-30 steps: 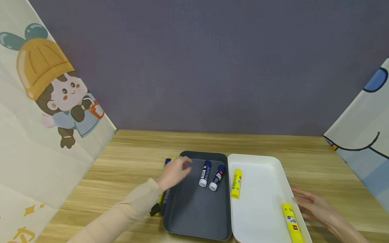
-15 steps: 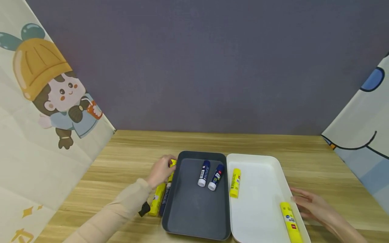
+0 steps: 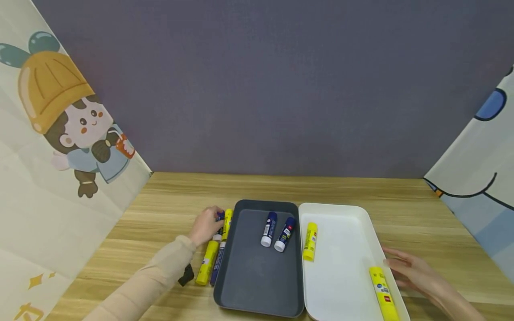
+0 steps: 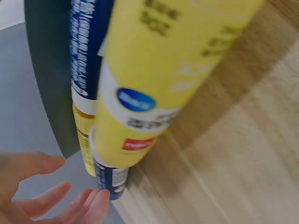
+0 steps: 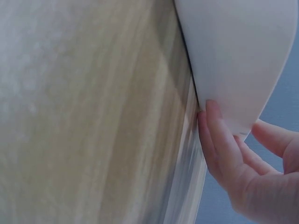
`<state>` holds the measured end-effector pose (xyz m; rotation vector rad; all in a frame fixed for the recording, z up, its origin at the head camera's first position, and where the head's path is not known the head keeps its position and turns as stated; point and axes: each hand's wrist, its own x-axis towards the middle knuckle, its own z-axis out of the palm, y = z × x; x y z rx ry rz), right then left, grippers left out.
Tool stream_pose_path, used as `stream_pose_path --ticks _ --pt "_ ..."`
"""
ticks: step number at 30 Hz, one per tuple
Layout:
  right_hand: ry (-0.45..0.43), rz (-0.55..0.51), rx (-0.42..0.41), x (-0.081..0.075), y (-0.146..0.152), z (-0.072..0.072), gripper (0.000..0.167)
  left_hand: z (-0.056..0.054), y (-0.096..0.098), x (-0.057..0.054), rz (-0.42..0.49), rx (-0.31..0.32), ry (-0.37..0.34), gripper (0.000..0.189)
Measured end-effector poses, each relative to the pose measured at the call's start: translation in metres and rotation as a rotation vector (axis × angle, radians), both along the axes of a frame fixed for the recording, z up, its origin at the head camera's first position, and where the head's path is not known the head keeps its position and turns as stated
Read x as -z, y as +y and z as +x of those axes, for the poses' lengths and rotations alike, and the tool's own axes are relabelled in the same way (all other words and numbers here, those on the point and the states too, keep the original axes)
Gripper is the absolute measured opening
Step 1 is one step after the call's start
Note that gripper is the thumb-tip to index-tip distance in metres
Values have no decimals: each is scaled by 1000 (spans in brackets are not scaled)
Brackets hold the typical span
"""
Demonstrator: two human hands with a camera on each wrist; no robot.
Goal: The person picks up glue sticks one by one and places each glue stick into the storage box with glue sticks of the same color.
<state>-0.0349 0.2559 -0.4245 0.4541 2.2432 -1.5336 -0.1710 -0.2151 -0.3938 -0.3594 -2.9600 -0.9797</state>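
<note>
My left hand is left of the dark grey tray, at a blue glue stick. Its fingertips touch that stick in the left wrist view, while the thumb stands apart. Beside it lie a far yellow glue stick, a near yellow one and another blue one. Two blue glue sticks with white ends, one left and one right, lie inside the grey tray. Extended fingers of my right hand rest against the outer wall of the white tray.
The white tray holds one yellow glue stick at its left side and one at its near right. Both trays stand side by side on the wooden table. A grey backdrop rises behind. Below the left wrist shows a black object.
The left hand has moved left from above the grey tray, past the far yellow glue stick, to the blue one beside it. The right hand stays at the white tray.
</note>
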Motion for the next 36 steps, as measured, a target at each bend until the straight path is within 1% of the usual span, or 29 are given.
stream_pose_path --ticks 3,11,15,19,25,27,31,36 --pt "2 2 0 0 0 0 76 -1 -3 3 2 -8 -18 32" --pt "-3 2 3 0 0 0 76 -5 -7 7 -33 -38 -73 35" --pt "2 -16 1 1 1 0 76 -6 -8 9 -26 -39 -97 37" --pt "6 -9 0 1 1 0 76 -6 -8 11 -20 -37 -117 38" --pt "4 -10 5 3 2 -1 75 -9 -10 15 11 -61 -157 41" --pt "2 -8 5 3 1 -1 75 -10 -11 17 21 -69 -163 42" --pt "-2 -1 7 2 1 -1 76 -12 -13 19 16 -79 -150 42" --pt "-2 -2 8 2 1 -1 76 -13 -13 18 -8 -81 -144 41"
